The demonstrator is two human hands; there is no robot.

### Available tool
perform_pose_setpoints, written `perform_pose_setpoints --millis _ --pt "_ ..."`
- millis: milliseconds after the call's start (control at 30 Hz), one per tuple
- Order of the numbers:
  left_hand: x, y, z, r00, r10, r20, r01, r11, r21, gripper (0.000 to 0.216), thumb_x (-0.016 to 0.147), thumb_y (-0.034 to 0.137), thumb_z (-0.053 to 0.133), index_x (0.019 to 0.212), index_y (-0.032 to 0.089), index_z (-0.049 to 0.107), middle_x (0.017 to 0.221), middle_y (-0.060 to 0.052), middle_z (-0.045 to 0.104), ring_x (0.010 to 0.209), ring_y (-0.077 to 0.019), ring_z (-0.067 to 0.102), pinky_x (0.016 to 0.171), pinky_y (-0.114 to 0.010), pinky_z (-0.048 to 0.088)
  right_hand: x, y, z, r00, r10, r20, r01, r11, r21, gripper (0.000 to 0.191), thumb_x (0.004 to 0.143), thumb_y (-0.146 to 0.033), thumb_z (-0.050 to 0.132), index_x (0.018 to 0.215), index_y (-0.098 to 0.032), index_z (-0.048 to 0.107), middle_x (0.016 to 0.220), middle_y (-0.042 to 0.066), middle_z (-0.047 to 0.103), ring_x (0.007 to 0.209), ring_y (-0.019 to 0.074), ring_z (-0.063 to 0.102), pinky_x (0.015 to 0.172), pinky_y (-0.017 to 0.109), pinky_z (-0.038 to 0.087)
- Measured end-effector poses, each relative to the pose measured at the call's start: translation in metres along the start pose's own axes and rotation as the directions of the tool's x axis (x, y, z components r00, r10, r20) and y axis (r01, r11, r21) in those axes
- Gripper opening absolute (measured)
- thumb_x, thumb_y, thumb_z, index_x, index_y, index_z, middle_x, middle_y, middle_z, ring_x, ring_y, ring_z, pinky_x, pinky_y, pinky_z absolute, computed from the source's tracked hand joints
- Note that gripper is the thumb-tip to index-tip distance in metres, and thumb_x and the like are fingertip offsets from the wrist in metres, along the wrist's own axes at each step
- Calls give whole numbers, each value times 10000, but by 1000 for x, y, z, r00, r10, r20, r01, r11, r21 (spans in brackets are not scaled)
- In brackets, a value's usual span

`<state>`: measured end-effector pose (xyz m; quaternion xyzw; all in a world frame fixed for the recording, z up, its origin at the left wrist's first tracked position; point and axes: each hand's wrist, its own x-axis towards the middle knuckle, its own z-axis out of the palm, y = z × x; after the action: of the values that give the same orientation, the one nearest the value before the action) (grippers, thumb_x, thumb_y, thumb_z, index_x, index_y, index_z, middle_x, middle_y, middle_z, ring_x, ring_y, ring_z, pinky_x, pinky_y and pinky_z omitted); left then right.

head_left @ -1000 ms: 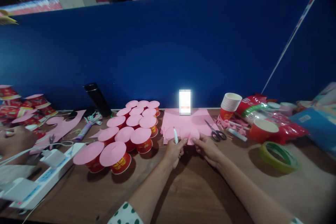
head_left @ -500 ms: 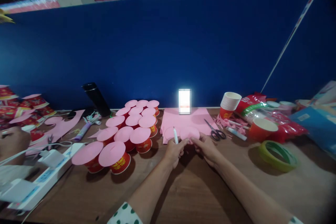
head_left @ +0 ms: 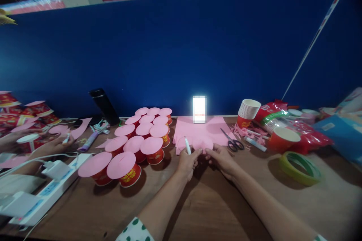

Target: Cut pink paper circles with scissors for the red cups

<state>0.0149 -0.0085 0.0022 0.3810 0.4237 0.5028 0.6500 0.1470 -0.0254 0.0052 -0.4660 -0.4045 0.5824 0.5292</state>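
Observation:
My left hand (head_left: 187,163) is closed round a white pen (head_left: 187,146), whose tip points up and away from me. Its thumb reaches the left edge of a pink paper disc (head_left: 203,144). At the disc's right edge, my right hand (head_left: 224,160) pinches the paper between thumb and fingers. The disc lies over the near part of a stack of pink paper sheets (head_left: 217,126). Just right of the sheets lie dark-handled scissors (head_left: 234,143). Standing upright at the back of the stack is a bright, blurred rectangular screen (head_left: 200,109).
Left of the paper, rows of red paper cups (head_left: 130,175) carry pink discs. A power strip (head_left: 53,192), black bottle (head_left: 104,106) and another person's hand (head_left: 53,147) are farther left. Stacked cups (head_left: 247,113), green tape (head_left: 299,168) and red packaging (head_left: 311,133) occupy the right.
The pink disc has shifted slightly left and my hands barely moved. At the far left, another person's hands have moved rightward, with a white cup and a small white item now showing.

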Motion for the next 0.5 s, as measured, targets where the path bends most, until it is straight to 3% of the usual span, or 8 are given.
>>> perform_pose_setpoints --millis 500 --pt "2 -2 0 1000 31 2 -31 1000 -1 396 525 371 761 698 163 472 477 114 366 300 -1 243 296 -166 154 -1 -2 1 1000 -12 -9 12 999 35 385 573 -333 767 872 -139 620 631 -1 625 511 79 527 429 158 382"
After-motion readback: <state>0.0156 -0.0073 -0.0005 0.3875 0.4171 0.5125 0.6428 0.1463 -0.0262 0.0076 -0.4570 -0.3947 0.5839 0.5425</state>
